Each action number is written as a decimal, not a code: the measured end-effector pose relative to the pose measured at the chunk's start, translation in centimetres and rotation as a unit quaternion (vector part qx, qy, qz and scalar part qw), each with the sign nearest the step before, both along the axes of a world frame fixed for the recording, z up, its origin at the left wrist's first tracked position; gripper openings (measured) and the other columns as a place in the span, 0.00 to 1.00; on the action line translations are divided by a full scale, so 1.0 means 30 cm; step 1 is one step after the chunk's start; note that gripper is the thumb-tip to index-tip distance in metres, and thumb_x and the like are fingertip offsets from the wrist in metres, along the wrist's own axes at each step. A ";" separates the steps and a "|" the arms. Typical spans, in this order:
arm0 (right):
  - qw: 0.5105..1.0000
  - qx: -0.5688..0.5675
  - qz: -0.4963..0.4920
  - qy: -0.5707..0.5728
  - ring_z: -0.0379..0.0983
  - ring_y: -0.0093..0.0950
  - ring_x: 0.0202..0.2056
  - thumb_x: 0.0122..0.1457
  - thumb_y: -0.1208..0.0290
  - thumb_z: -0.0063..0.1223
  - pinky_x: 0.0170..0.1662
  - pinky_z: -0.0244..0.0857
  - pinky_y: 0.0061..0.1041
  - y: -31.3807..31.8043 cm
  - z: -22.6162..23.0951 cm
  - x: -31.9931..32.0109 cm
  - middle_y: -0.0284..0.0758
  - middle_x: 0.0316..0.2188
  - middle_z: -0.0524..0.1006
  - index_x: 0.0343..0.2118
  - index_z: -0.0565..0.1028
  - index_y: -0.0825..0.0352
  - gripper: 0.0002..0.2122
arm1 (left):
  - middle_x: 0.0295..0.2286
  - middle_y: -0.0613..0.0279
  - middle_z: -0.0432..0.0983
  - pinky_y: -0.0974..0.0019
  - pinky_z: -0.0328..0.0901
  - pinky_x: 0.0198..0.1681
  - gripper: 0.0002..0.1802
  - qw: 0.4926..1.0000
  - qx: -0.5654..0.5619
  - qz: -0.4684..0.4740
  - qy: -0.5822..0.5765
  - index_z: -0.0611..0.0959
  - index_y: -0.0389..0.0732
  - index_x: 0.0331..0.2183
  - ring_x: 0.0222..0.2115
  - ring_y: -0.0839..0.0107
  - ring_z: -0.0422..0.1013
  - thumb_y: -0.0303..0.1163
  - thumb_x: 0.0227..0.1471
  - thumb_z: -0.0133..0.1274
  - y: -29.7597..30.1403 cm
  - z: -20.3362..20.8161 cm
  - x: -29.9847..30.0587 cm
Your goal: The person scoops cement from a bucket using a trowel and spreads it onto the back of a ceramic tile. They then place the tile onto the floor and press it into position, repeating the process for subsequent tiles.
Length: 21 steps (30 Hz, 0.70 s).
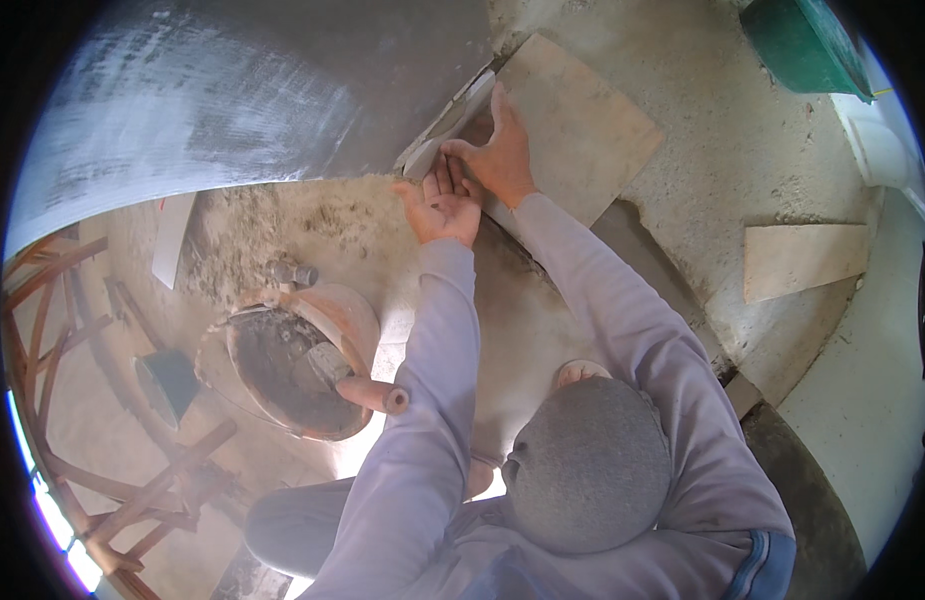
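A narrow pale tile strip (424,158) with a grey smear along it stands at the foot of the grey wall (382,80). My right hand (504,160) is at the strip, its thumb and a finger set against it; its other fingers are partly hidden. Palm up, my left hand (447,212) lies just below, with fingers stretched toward the strip's lower end and the thumb apart. Whether those fingertips touch the strip is hard to tell. Beside my right hand lies a large beige floor tile (577,130).
A bucket of grey mortar (282,375) holds a trowel with a wooden handle (374,394), left of my left forearm. Rubble lies along the wall. Farther left are a dark green tool (167,385) and brown wooden bars (132,490). A loose tile (804,260) and a green basin (807,45) are at right.
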State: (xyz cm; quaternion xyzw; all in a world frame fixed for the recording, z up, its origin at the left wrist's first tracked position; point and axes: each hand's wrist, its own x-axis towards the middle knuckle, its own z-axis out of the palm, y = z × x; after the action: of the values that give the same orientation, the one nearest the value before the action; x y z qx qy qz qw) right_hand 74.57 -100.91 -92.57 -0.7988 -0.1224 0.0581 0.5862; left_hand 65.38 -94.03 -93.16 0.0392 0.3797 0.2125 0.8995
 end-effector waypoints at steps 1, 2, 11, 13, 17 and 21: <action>1.000 0.000 0.000 -0.005 0.56 0.46 0.60 0.36 0.61 0.72 0.60 0.55 0.35 0.002 -0.007 0.000 0.55 0.59 0.59 0.61 0.53 0.79 0.51 | 0.51 0.66 0.67 0.63 0.60 0.43 0.47 1.000 -0.004 0.001 0.011 0.66 0.42 0.56 0.51 0.67 0.62 0.69 0.47 0.47 0.001 0.006 0.003; 1.000 0.000 0.001 -0.007 0.56 0.46 0.60 0.36 0.61 0.72 0.60 0.55 0.35 0.002 -0.015 0.000 0.55 0.59 0.59 0.61 0.53 0.79 0.51 | 0.51 0.66 0.67 0.64 0.60 0.43 0.48 1.000 -0.008 0.001 0.023 0.66 0.41 0.56 0.51 0.68 0.62 0.69 0.45 0.49 0.001 0.012 0.005; 0.999 -0.005 -0.002 -0.034 0.60 0.47 0.56 0.36 0.61 0.73 0.57 0.60 0.34 0.001 -0.066 0.010 0.54 0.58 0.59 0.62 0.51 0.77 0.52 | 0.48 0.63 0.69 0.67 0.62 0.47 0.55 0.996 0.090 -0.016 0.015 0.68 0.37 0.54 0.48 0.67 0.64 0.66 0.32 0.62 -0.029 0.006 0.013; 1.000 0.004 0.001 -0.031 0.60 0.48 0.56 0.36 0.60 0.73 0.58 0.58 0.35 0.000 -0.052 0.003 0.54 0.58 0.59 0.62 0.51 0.77 0.52 | 0.49 0.63 0.68 0.66 0.63 0.48 0.54 0.996 0.086 -0.012 0.012 0.68 0.36 0.54 0.49 0.67 0.64 0.64 0.33 0.63 -0.019 -0.008 0.007; 1.000 0.003 0.003 -0.026 0.59 0.47 0.57 0.35 0.61 0.73 0.59 0.57 0.34 0.004 -0.033 -0.004 0.54 0.58 0.60 0.61 0.52 0.77 0.52 | 0.50 0.61 0.68 0.65 0.64 0.49 0.54 0.996 0.084 -0.019 -0.005 0.67 0.34 0.53 0.49 0.66 0.64 0.62 0.33 0.64 0.001 -0.024 -0.005; 0.996 -0.035 -0.017 -0.078 0.63 0.45 0.56 0.36 0.62 0.73 0.56 0.62 0.33 0.005 -0.056 0.002 0.54 0.57 0.62 0.61 0.53 0.77 0.51 | 0.50 0.61 0.68 0.66 0.63 0.50 0.54 0.996 0.086 -0.011 0.003 0.67 0.34 0.53 0.49 0.66 0.64 0.63 0.34 0.63 -0.013 -0.009 0.007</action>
State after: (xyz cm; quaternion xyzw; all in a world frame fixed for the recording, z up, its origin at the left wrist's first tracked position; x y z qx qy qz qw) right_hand 74.63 -100.76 -94.26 -0.8231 -0.1513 -0.0099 0.5473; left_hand 65.59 -94.42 -93.44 0.1211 0.3621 0.2343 0.8941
